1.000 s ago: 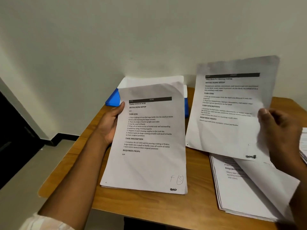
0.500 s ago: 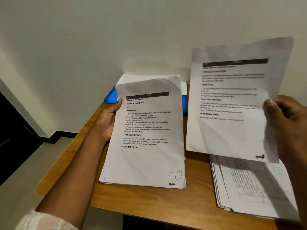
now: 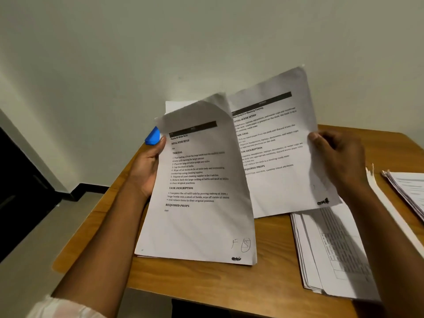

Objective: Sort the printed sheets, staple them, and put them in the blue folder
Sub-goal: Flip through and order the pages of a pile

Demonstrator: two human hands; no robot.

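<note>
My left hand (image 3: 146, 168) grips the left edge of a set of printed sheets (image 3: 197, 221), raised at its top edge while its bottom edge rests on the wooden table (image 3: 206, 283). My right hand (image 3: 341, 161) pinches the right edge of a single printed sheet (image 3: 275, 152), held in the air with its left side tucked behind the left set. Only a corner of the blue folder (image 3: 152, 136) shows behind the sheets at the back left. A stack of printed sheets (image 3: 328, 255) lies flat at the front right. No stapler is visible.
Another pile of papers (image 3: 410, 189) sits at the far right edge of the table. A white sheet (image 3: 176, 106) lies at the back against the wall. The table's left edge drops to the floor (image 3: 27, 260), beside a dark doorway.
My right hand has carried the single sheet left, so that it now slips behind the left set. My left hand has tilted its set's top edge upward.
</note>
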